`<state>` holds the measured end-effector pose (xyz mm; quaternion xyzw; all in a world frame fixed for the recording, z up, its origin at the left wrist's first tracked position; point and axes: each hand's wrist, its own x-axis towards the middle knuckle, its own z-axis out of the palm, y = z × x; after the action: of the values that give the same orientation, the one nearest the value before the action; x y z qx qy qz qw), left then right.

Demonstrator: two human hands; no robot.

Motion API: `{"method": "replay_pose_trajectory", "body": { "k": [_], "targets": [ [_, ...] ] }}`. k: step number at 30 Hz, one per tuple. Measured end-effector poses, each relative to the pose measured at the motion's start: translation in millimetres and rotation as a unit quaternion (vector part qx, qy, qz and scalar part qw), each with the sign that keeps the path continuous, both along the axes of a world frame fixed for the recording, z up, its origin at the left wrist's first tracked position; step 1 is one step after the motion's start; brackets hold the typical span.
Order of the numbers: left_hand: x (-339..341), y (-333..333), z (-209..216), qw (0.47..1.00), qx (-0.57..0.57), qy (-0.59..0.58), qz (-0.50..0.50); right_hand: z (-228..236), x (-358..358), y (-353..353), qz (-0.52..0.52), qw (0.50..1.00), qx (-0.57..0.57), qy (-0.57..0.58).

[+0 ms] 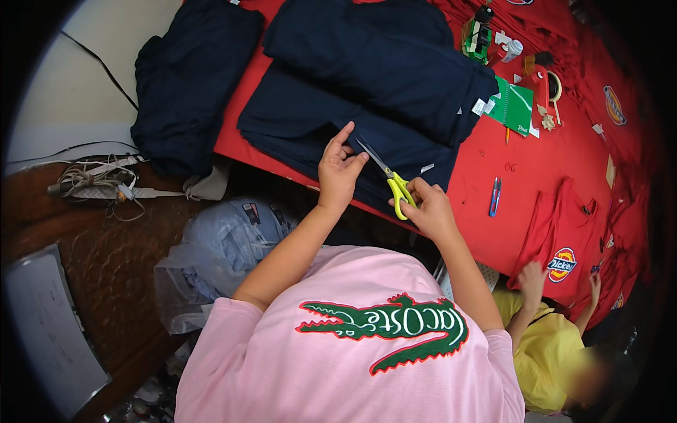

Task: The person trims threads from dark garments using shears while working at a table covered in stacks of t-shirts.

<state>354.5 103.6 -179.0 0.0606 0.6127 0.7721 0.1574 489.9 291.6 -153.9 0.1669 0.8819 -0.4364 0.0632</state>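
Observation:
My right hand (433, 209) grips a pair of scissors (397, 185) with lime-yellow handles. Their metal blades point up and left over a stack of dark navy folded cloth (293, 116), and look nearly together. Just left of the blade tips is my left hand (338, 173), at the stack's near edge. Its index finger and thumb are stretched apart, the other fingers partly curled; I make out nothing held in it. A thicker navy folded pile (381, 60) lies behind, on the same red-covered table (486, 211). One small white tag (427, 168) shows near the scissors.
Blue thread snips (496, 197) and a green notebook (513, 106) lie to the right, near a tape roll (554, 86). More navy cloth (194, 77) hangs at left. Below it are bundled cables (99, 180) and a plastic-wrapped bundle (229, 243). A person in yellow (546, 352) handles red shirts (568, 229).

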Motion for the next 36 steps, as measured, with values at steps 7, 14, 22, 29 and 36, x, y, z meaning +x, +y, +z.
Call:
{"method": "replay_pose_trajectory", "body": {
  "k": [7,14,22,29,36],
  "targets": [
    [3.7,-5.9,5.6,0.999,0.033,0.013,-0.015,4.3,-15.0,-2.4,0.021,1.000,0.022,0.001],
    [6.5,-10.6,7.3,0.998,0.020,-0.036,0.047,-9.1,-13.4,-7.3,0.006,0.998,-0.060,0.018],
    [44.5,-14.1,-8.1,0.986,0.059,-0.156,0.023,-34.8,-55.4,-47.7,-0.166,0.901,-0.397,0.057],
    [-16.3,-49.0,-33.1,0.981,0.029,-0.131,0.143,-13.2,-45.5,-37.3,-0.133,0.907,-0.401,-0.013],
    [-141.8,-136.5,-32.0,0.934,0.073,-0.023,0.350,0.7,-1.5,-7.2,-0.107,0.936,-0.326,-0.074]
  ]
}}
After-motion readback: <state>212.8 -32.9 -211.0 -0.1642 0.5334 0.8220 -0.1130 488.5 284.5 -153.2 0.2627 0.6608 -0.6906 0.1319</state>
